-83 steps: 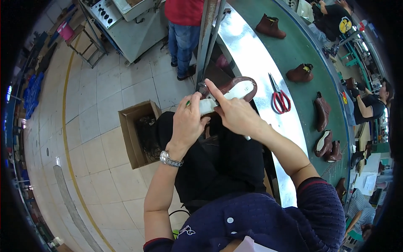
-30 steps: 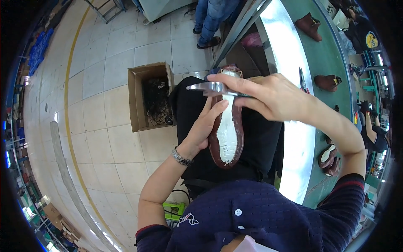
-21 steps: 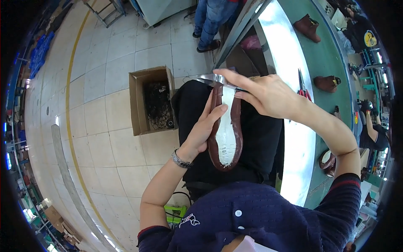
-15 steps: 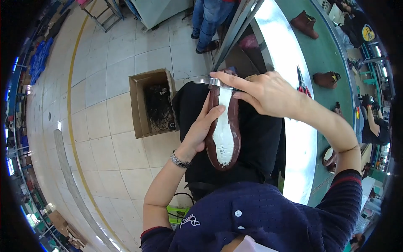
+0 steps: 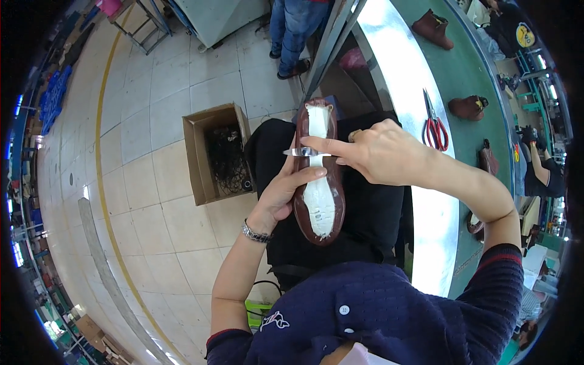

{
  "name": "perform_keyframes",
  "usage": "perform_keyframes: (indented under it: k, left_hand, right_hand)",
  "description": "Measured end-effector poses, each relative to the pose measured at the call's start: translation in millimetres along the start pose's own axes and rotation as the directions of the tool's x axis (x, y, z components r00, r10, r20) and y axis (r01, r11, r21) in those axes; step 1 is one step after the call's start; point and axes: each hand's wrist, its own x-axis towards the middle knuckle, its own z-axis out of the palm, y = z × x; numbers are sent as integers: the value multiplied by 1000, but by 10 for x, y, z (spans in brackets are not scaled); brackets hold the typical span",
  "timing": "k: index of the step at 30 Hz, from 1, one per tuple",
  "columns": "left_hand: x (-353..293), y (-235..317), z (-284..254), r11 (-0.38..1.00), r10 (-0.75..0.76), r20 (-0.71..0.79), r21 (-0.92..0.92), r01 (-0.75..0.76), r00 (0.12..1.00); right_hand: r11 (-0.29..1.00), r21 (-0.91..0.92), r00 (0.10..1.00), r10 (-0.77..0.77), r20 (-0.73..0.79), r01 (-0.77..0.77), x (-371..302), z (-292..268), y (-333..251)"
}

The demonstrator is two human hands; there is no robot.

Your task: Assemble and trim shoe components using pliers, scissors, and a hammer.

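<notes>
Over my lap lies a brown leather shoe (image 5: 339, 207), bottom up, its white underside (image 5: 317, 196) framed by the folded leather edge. My left hand (image 5: 281, 193) grips the shoe from its left side, thumb lying on the white strip. With my right hand (image 5: 384, 152) I hold a shiny metal blade (image 5: 298, 152) crosswise over the shoe's middle. My right index finger presses along the blade, and its handle is hidden in the hand. The blade appears to touch the underside.
A cardboard box (image 5: 190, 155) with dark scraps stands on the floor at left. Red-handled scissors (image 5: 435, 131) lie on the metal bench edge (image 5: 435, 243) at right. Brown boots (image 5: 468, 107) sit on the green surface (image 5: 447, 70) beyond. A person in jeans (image 5: 298, 30) stands ahead.
My right hand and the blade have moved toward me along the shoe, from near its far end to its middle. The far end of the underside is now uncovered.
</notes>
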Motion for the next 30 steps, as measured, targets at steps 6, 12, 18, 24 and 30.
perform_keyframes:
  k: [6,12,18,24,30]
  left_hand:
    - [-11,-131,-90,1000,11,79,13,-12,997]
    - [-209,-573,-129,934,129,94,-346,-89,987]
    - [-233,-543,125,951,258,-106,-146,-272,960]
    - [-236,-598,-31,971,176,28,-168,-169,984]
    - [-278,-579,-54,962,158,52,-234,-142,986]
  right_hand:
    - [993,115,1000,11,-27,-8,-40,52,-98]
    - [984,178,993,27,-113,-6,-86,110,-141]
    - [999,-22,999,-36,-5,36,-78,17,-175]
    - [996,74,998,-35,-52,39,-128,216,-163]
    - [992,128,1000,-20,-11,22,-158,140,-288]
